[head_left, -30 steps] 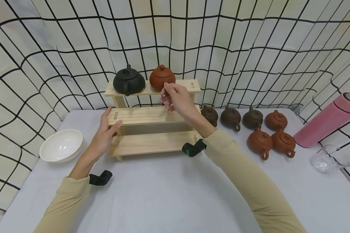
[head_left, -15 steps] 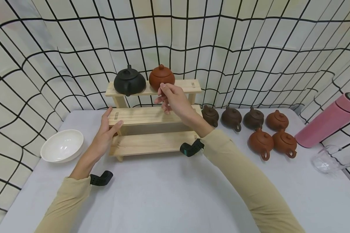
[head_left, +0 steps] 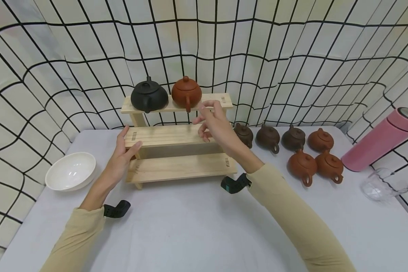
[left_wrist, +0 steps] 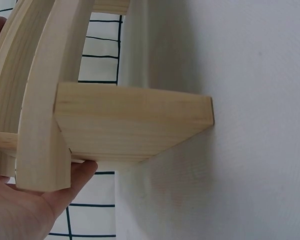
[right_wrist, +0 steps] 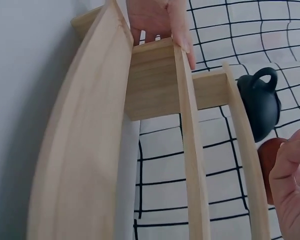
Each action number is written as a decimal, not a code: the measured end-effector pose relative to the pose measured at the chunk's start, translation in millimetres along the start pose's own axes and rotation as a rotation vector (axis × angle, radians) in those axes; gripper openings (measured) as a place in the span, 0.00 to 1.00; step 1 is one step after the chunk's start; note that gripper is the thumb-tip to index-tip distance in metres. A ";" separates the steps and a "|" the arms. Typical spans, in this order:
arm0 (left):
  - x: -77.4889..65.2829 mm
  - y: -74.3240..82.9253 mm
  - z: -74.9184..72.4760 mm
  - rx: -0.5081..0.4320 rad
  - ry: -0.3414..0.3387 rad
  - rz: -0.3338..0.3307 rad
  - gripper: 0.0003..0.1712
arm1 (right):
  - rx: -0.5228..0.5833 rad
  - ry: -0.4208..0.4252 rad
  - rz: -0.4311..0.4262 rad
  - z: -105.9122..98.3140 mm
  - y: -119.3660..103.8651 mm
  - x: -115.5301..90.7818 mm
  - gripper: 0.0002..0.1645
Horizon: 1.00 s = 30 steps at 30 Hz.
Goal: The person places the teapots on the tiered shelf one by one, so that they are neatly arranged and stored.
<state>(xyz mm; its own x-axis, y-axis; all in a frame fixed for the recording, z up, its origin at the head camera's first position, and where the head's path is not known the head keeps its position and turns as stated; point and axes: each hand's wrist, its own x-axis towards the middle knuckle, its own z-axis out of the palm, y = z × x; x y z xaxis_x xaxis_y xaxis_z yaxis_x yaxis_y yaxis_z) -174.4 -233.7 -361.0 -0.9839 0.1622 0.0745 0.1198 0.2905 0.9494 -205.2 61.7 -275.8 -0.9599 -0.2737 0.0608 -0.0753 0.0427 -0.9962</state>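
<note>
A three-tier wooden display rack stands on the table. My left hand grips the left end of its middle board, thumb over the front edge and fingers along the side. On the top board sit a black teapot and, to its right, a reddish-brown teapot, whose handle faces me. My right hand hovers just right of and below the reddish-brown teapot, fingers loosely bent and holding nothing. In the right wrist view this hand partly hides that teapot.
Right of the rack stand several small teapots, dark brown ones and reddish ones. Beyond them are a pink thermos and a clear glass cup. A white bowl lies left. Black wire mesh encloses the back and sides.
My right hand has let go of the reddish-brown teapot's handle and drawn back to the right, baring the handle. My left hand keeps its grip on the rack.
</note>
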 end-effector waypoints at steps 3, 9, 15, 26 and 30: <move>-0.6 -0.7 -0.7 0.005 0.001 0.003 0.47 | -0.031 -0.003 0.007 -12.4 3.6 -20.1 0.19; -0.5 -1.6 -1.6 0.017 0.005 0.010 0.47 | -0.192 -0.036 -0.029 -41.2 20.1 -64.0 0.17; 0.2 -1.9 -0.7 0.016 0.002 0.014 0.47 | -0.357 -0.016 0.049 -76.6 42.9 -109.8 0.18; 0.0 0.9 0.9 0.013 -0.001 0.015 0.47 | -0.400 0.114 0.142 -155.1 85.4 -183.3 0.20; -1.0 0.7 1.3 0.009 -0.003 0.005 0.47 | -0.424 0.179 0.160 -182.2 88.5 -198.2 0.20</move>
<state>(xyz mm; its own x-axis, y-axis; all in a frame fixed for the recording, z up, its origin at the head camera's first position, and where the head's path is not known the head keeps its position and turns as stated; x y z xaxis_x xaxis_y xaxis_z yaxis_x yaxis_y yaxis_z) -173.2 -232.4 -360.8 -0.9829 0.1665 0.0788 0.1264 0.2981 0.9461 -70.8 294.8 -364.7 -0.9969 -0.0643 -0.0443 0.0090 0.4688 -0.8832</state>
